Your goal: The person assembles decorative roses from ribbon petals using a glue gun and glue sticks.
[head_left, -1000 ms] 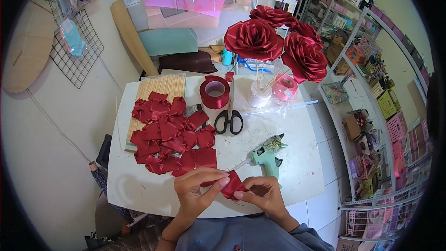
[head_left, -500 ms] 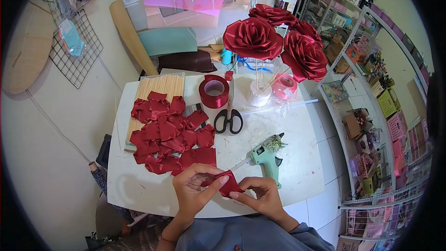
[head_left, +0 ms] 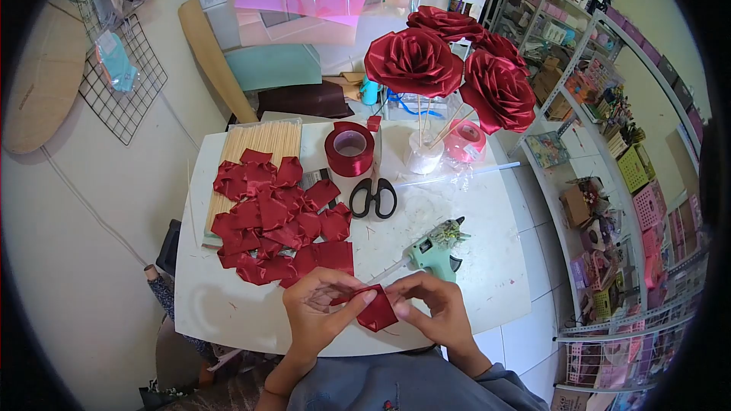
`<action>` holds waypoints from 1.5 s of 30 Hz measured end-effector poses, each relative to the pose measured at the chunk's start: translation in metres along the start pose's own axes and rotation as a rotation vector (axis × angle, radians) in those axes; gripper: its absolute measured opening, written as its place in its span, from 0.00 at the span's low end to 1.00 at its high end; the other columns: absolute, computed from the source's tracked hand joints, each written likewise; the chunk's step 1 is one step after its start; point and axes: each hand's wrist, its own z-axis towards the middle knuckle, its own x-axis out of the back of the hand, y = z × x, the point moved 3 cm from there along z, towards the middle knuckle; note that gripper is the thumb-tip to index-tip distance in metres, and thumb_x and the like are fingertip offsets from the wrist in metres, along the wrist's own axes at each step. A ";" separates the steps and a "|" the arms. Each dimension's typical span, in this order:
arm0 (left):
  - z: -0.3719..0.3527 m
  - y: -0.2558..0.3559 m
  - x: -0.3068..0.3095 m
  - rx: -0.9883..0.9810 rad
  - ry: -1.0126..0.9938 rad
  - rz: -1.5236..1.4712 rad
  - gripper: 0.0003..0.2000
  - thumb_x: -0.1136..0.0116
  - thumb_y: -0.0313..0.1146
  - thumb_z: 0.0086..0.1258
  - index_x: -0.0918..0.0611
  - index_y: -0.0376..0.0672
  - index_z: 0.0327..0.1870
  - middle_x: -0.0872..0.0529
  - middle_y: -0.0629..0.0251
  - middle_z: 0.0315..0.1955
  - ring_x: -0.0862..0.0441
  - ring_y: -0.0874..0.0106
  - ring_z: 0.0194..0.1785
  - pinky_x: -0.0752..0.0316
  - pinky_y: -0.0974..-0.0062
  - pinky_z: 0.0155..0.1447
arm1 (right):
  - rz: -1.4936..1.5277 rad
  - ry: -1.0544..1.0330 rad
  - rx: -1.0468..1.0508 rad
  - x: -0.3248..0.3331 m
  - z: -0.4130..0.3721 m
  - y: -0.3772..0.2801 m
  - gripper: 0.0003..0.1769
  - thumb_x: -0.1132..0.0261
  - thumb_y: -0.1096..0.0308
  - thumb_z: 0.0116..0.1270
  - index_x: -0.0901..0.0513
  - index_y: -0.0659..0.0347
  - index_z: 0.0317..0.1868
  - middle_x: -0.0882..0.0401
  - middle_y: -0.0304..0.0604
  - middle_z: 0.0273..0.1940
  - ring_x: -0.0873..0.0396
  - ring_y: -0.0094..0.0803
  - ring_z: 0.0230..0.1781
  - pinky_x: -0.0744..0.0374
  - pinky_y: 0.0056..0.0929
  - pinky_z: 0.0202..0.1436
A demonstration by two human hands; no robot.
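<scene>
Near the table's front edge, a dark red satin ribbon piece (head_left: 378, 313) is between my hands. My left hand (head_left: 320, 308) pinches its upper left part, the thumb lying over the fabric. My right hand (head_left: 435, 310) has its thumb and forefinger closed in at the upper right edge; the exact contact is partly hidden. Just beyond, a mint green glue gun (head_left: 435, 256) lies on its side, its nozzle pointing toward the hands. To the left is a heap of red ribbon petals (head_left: 274, 217), with a flat red piece (head_left: 327, 256) at its near side.
Black-handled scissors (head_left: 373, 199) lie below a red ribbon roll (head_left: 349, 149). Wooden sticks (head_left: 263, 137) extend under the petals. Large red ribbon roses (head_left: 415, 63) stand on sticks in a white holder (head_left: 423, 154), beside a pink roll (head_left: 464, 141). Loaded shelves (head_left: 609, 183) line the right.
My right hand has shifted from the ribbon piece's lower right corner up to its upper right edge. The piece now hangs flatter and shows more of its face. My left hand stays in place.
</scene>
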 end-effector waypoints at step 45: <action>0.003 -0.004 -0.004 0.164 -0.136 0.055 0.18 0.41 0.17 0.50 0.31 0.35 0.42 0.21 0.63 0.27 0.23 0.80 0.33 0.28 0.84 0.40 | 0.162 0.184 0.033 -0.002 0.004 0.008 0.06 0.39 0.80 0.54 0.25 0.69 0.33 0.26 0.38 0.29 0.28 0.20 0.33 0.30 0.19 0.40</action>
